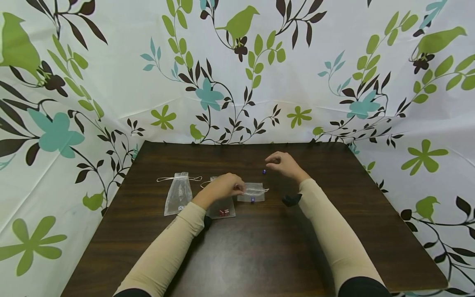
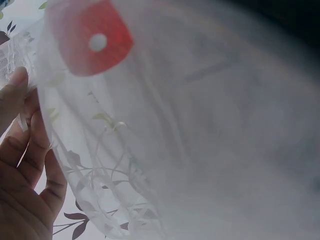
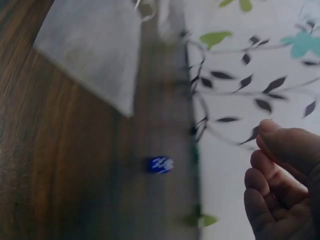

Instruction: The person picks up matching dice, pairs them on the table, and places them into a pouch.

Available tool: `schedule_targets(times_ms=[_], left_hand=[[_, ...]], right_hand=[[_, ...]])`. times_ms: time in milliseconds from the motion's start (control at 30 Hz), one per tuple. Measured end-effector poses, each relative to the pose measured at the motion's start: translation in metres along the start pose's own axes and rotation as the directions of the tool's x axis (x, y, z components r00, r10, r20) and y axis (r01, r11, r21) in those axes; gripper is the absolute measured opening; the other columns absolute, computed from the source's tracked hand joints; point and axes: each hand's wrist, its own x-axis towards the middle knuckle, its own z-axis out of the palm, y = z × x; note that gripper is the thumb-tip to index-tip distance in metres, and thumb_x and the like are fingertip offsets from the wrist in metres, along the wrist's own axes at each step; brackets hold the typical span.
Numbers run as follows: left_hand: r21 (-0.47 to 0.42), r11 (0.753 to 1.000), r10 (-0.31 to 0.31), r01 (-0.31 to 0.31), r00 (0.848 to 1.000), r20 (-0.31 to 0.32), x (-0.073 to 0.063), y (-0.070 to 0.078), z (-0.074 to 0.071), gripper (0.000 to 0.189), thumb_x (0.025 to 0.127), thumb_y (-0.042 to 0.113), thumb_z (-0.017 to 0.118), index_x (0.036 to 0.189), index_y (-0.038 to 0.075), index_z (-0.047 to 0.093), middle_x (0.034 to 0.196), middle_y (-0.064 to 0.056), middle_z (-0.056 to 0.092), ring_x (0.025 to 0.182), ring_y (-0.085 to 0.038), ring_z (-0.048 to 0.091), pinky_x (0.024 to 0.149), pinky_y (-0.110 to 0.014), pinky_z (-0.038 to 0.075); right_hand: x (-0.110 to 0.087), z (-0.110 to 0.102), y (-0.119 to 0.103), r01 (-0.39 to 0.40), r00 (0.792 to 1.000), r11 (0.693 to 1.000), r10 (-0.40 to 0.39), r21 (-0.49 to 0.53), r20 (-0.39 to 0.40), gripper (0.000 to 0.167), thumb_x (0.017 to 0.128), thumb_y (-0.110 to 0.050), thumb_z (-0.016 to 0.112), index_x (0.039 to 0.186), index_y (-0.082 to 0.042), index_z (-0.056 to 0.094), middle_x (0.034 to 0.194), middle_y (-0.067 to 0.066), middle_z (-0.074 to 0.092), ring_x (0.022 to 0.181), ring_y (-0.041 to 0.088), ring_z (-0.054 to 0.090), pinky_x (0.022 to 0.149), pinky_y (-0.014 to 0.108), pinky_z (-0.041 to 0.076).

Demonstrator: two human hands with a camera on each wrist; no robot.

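My left hand [image 1: 224,186] pinches whitish mesh fabric at the opening of the right sheer bag [image 1: 256,194], thumb against finger in the left wrist view. A blue die [image 1: 252,199] shows at that bag's lower edge. Under my left forearm lies the middle sheer bag [image 1: 219,208], with red dice [image 1: 224,212] inside; one red die [image 2: 97,42] looms close in the left wrist view. My right hand [image 1: 285,164] hovers beside a loose blue die [image 1: 264,171], fingers loosely curled with nothing visible between them. In the right wrist view that die is blurred.
A third sheer drawstring bag [image 1: 178,196] lies at the left with a die [image 1: 181,208] near its bottom. The dark wooden table [image 1: 259,255] ends at the back against a patterned curtain [image 1: 237,95].
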Motion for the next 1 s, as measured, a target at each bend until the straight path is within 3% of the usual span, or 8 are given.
schedule_targets(times_ms=[433, 1000], left_hand=[[-0.005, 1.000, -0.014, 0.014, 1.000, 0.007, -0.003, -0.001, -0.001, 0.005, 0.091, 0.017, 0.078, 0.088, 0.013, 0.075, 0.087, 0.004, 0.070, 0.078, -0.007, 0.064, 0.072, -0.022, 0.053], [-0.028, 1.000, -0.011, 0.012, 1.000, 0.011, 0.000, -0.002, -0.001, 0.005, 0.091, 0.016, 0.078, 0.087, 0.015, 0.075, 0.084, 0.006, 0.069, 0.075, -0.005, 0.061, 0.070, -0.022, 0.052]], right_hand=[[0.015, 0.035, 0.051, -0.187, 0.981, 0.982, 0.187, 0.001, 0.048, 0.031, 0.095, -0.016, 0.074, 0.121, 0.001, 0.071, 0.124, 0.021, 0.062, 0.108, 0.034, 0.060, 0.091, 0.047, 0.051], [0.016, 0.045, 0.055, -0.189, 0.982, 0.982, 0.189, 0.020, 0.002, 0.017, 0.092, -0.013, 0.077, 0.103, -0.001, 0.078, 0.114, 0.017, 0.063, 0.103, 0.032, 0.061, 0.090, 0.046, 0.051]])
